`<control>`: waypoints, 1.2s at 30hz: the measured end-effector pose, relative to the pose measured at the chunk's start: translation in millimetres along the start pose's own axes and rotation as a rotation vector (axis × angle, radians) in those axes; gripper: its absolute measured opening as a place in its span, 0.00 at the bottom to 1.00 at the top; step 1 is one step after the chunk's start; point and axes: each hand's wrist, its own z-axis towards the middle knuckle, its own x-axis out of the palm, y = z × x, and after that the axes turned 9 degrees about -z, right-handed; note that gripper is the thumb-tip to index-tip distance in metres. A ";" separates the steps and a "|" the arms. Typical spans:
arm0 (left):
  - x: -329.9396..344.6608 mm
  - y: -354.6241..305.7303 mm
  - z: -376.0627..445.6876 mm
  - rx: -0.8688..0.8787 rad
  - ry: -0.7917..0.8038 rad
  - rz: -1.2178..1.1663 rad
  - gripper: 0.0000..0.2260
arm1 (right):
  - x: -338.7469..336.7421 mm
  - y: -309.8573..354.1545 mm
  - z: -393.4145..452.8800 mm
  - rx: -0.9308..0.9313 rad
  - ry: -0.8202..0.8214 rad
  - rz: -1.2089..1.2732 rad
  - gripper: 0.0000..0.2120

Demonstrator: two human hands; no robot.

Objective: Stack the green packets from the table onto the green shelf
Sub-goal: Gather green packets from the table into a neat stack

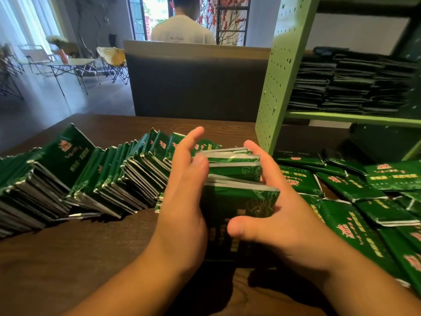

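Dark wood table fills the lower view. Green shelf, pegboard side panel, stands on its far right corner; the shelf board carries several stacks of dark green packets, piled flat & close together. Long leaning row of packets runs across the table's left half, tipped like fallen dominoes, ends just beside the left hand. Loose packets lie scattered flat on the right, overlapping, some under the shelf's base. Centre front: a held bundle of packets, above the table btwn both hands. Left hand presses its left side, thumb on the top edge, fingers mostly straight. Right hand grips the right side, fingers curled round the back, thumb over the front. Background: dark partition, a person in a white shirt w/ back turned, folding chairs far left.
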 end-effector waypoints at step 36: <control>13.9 9.8 -14.0 0.040 -0.007 0.115 0.16 | 17.7 7.1 -1.8 -0.125 -0.536 0.104 0.03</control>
